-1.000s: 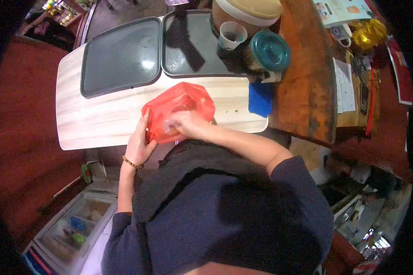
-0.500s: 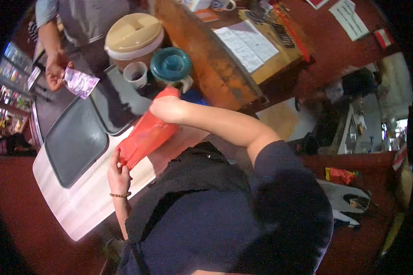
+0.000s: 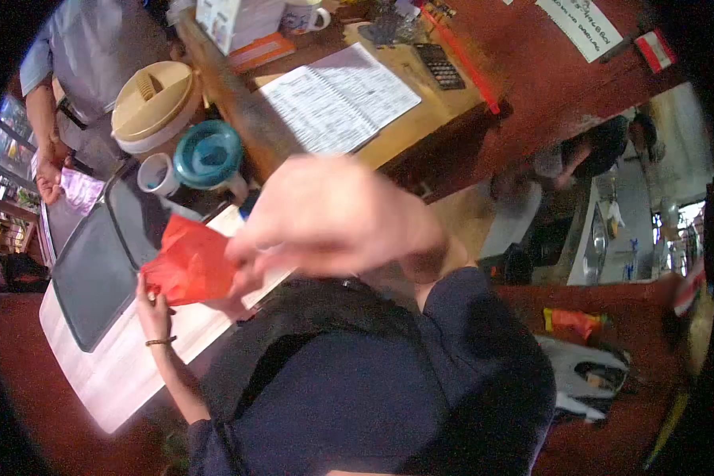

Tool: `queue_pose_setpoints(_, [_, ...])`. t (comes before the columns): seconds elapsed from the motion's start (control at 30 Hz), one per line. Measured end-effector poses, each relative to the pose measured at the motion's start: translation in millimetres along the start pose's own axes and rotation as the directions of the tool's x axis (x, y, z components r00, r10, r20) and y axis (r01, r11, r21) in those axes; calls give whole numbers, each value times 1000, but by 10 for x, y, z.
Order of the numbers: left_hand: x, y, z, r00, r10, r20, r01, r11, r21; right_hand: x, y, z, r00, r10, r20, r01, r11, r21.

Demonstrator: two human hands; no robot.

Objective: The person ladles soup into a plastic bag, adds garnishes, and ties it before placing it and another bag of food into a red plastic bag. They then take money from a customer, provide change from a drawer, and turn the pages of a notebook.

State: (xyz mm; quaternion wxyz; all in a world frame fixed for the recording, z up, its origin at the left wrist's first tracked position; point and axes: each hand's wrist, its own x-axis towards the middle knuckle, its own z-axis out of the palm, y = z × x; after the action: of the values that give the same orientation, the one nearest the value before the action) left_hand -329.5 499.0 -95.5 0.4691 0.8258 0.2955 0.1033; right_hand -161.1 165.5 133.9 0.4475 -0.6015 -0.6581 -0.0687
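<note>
A red plastic bag [image 3: 194, 262] hangs crumpled above the light wooden tabletop. My left hand [image 3: 155, 309], with a beaded bracelet at the wrist, pinches the bag's left end between its fingers. Close to the camera, my right hand [image 3: 325, 218] is smeared by motion; its fingers curl beside the bag's right side. Whether they touch the bag or hold anything cannot be made out. Across the counter another person's hand [image 3: 51, 170] holds a purple banknote [image 3: 81, 190].
Dark grey trays [image 3: 95, 278] lie left of the bag. A beige-lidded container [image 3: 155, 107], a plastic cup [image 3: 157, 174] and a teal-lidded jug [image 3: 208, 155] stand behind. An open notebook [image 3: 341, 99] and a calculator [image 3: 439, 66] lie on the wooden desk.
My right hand has come out of the bag's upper end and up towards the camera. The bag has bunched up. My view has turned to the right, and the other person's banknote is lower.
</note>
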Motion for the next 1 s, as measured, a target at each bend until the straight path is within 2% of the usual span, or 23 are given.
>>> queue_pose_setpoints(0.03, [26,-63,102,998,-31,-48,31,999,-10,-182,132,-289,997,60,-57,-65,993,-101])
queue_pose_setpoints(0.1, [49,-50,339,991,20,-132,-24,999,-27,-717,556,-771,920,282,-273,-334,928,-166])
queue_pose_setpoints(0.17, [153,-221,509,981,-21,-193,50,989,143,-1340,1075,-1277,771,436,-465,-567,802,-189])
queue_pose_setpoints(0.2, [283,-591,520,968,115,-222,-30,935,353,-1695,1349,-1533,705,471,-530,-656,717,-236])
queue_pose_setpoints(0.23, [411,-947,534,936,251,-247,-70,820,568,-2033,1557,-1762,630,497,-596,-740,617,-268])
queue_pose_setpoints(0.27, [533,-1279,552,886,380,-267,-63,668,742,-2310,1701,-1946,610,455,-649,-770,533,-350])
queue_pose_setpoints(0.3, [431,-923,660,887,374,-270,-54,664,745,-2478,1746,-2137,593,409,-694,-794,440,-419])
queue_pose_setpoints(0.33, [352,-578,686,921,242,-306,64,679,731,-2636,1787,-2281,547,474,-690,-837,337,-431])
queue_pose_setpoints(0.37, [294,-221,701,933,104,-345,186,680,709,-2716,1898,-2356,552,483,-680,-833,349,-429])
queue_pose_setpoints(0.43, [382,-175,464,927,-41,-372,283,728,625,-2881,2117,-2451,639,393,-661,-769,306,-561])
queue_pose_setpoints(0.47, [340,96,403,931,-19,-363,272,700,660,-2843,2160,-2462,590,477,-651,-807,318,-498])
queue_pose_setpoints(0.5, [311,382,344,936,5,-353,258,671,695,-2821,2226,-2456,597,480,-643,-802,332,-497])
queue_pose_setpoints(0.57, [350,555,208,921,32,-389,283,632,721,-2776,2369,-2428,676,385,-628,-733,263,-627])
queue_pose_setpoints(0.63, [414,535,158,909,59,-413,281,643,712,-2722,2474,-2434,692,369,-621,-722,330,-608])
queue_pose_setpoints(0.7, [417,603,199,908,45,-417,256,729,634,-2639,2486,-2409,587,393,-708,-793,101,-601])
queue_pose_setpoints(0.73, [426,606,261,887,-4,-462,283,796,536,-2672,2577,-2427,556,419,-718,-810,80,-581])
queue_pose_setpoints(0.77, [518,393,161,907,-63,-417,259,864,431,-2674,2610,-2425,559,420,-715,-810,91,-579])
queue_pose_setpoints(0.83, [672,18,9,901,-32,-432,138,967,216,-2634,2649,-2375,446,518,-730,-867,48,-496])
queue_pose_setpoints(0.87, [737,-79,7,908,-3,-420,96,975,202,-2619,2624,-2379,513,472,-717,-834,76,-546])
queue_pose_setpoints(0.9, [799,-134,-76,906,22,-423,65,980,190,-2600,2611,-2400,524,500,-690,-842,179,-509])
queue_pose_setpoints(0.93, [794,60,-42,914,113,-390,70,902,426,-2502,2501,-2421,576,460,-675,-814,245,-527])
queue_pose_setpoints(0.97, [736,263,-1,917,115,-382,38,928,371,-2271,2292,-2420,479,606,-635,-876,378,-300])
queue_pose_setpoints(1.0, [774,259,-49,886,89,-455,175,845,505,-2464,2517,-2412,553,556,-620,-833,401,-382])
